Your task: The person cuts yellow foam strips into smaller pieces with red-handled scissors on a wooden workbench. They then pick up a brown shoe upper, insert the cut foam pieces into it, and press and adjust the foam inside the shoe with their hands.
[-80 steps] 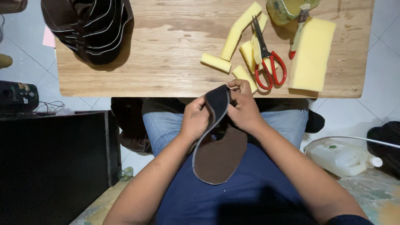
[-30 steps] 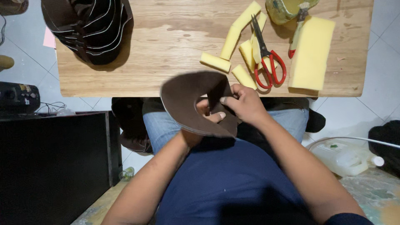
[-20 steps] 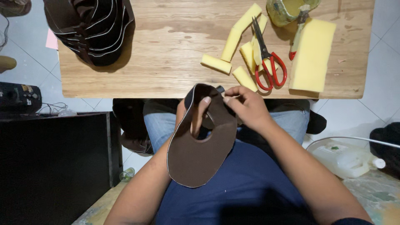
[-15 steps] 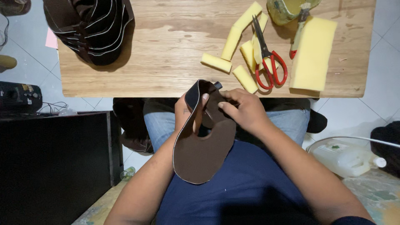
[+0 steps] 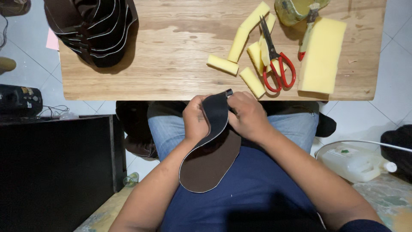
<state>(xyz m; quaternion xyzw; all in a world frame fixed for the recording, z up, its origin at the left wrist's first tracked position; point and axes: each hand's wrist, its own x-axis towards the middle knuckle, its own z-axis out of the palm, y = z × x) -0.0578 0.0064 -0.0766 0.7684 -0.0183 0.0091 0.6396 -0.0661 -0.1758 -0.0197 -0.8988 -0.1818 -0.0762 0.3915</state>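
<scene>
A dark brown leather piece [image 5: 211, 159], sole-shaped with a pale edge, hangs in front of my lap just below the table's near edge. My left hand [image 5: 195, 118] grips its upper part from the left side. My right hand [image 5: 248, 117] pinches the top end from the right, fingertips at the piece's tip. The upper end curls between both hands; the lower end rests against my dark blue shirt.
The wooden table [image 5: 171, 51] holds a stack of dark leather pieces [image 5: 92, 25] at the far left, several yellow foam strips [image 5: 244, 36], red-handled scissors [image 5: 277, 60], a yellow foam block [image 5: 322, 56] and a glue pot with brush [image 5: 298, 8]. A white jug [image 5: 354, 161] stands on the floor right.
The leather piece was spread wide and flipped about in my hands; now it hangs lengthwise again, folded at the top, with both hands back at its upper end.
</scene>
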